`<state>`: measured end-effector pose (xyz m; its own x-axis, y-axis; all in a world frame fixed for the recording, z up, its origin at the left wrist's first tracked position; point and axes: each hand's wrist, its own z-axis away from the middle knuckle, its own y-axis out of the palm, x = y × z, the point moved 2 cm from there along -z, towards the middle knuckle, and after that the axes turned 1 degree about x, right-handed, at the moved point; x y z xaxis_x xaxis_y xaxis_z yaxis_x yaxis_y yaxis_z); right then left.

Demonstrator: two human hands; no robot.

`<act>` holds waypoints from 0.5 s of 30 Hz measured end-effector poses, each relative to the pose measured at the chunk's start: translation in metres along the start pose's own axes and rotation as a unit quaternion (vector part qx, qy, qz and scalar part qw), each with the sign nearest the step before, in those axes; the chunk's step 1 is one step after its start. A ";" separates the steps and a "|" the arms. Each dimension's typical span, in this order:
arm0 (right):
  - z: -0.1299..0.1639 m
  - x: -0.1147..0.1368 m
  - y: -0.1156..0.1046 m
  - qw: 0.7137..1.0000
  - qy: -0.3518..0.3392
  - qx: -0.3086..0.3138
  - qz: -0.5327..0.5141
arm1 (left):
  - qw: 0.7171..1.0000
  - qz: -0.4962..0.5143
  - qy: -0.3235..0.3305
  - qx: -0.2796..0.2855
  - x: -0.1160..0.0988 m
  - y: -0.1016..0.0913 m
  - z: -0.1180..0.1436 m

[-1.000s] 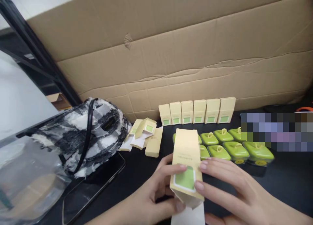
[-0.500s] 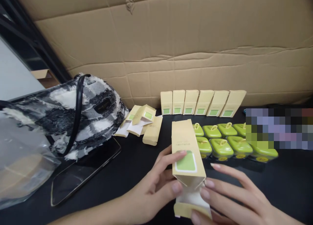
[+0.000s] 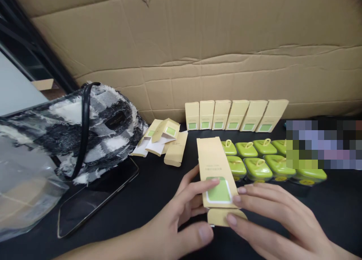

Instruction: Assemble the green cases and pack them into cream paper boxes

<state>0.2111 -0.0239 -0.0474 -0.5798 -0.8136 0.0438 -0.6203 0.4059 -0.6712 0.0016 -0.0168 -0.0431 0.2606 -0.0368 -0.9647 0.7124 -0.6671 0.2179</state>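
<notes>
Two hands grip one pale-yellow cardboard carton with green label (image 3: 215,173) above the black desk (image 3: 158,192): left hand (image 3: 181,214) fingers wrapped around its side, right hand (image 3: 271,218) fingers pinching its end flap.

Bare left hand (image 3: 181,218) and right hand (image 3: 271,218); no sleeves, rings or watch; short, unpainted nails.
</notes>
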 end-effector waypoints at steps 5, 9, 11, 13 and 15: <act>-0.012 -0.002 -0.009 1.000 -0.007 0.002 -0.020 | 0.999 -0.044 -0.009 -0.017 0.005 -0.002 -0.001; -0.021 -0.004 -0.010 0.996 -0.023 -0.010 -0.080 | 0.997 -0.063 -0.015 -0.030 0.005 -0.001 0.000; -0.020 -0.003 -0.008 0.994 -0.004 -0.019 -0.105 | 0.997 -0.070 -0.021 -0.035 0.006 -0.001 0.001; -0.017 -0.002 -0.005 0.993 0.008 -0.027 -0.118 | 0.997 -0.068 -0.018 -0.043 0.007 0.000 0.001; -0.015 -0.003 -0.002 0.986 0.049 -0.019 -0.161 | 0.996 -0.065 -0.017 -0.065 0.006 0.001 0.000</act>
<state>0.2061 -0.0166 -0.0349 -0.3971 -0.8591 0.3229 -0.7990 0.1505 -0.5822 0.0039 -0.0172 -0.0490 0.1400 0.0175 -0.9900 0.8171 -0.5667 0.1055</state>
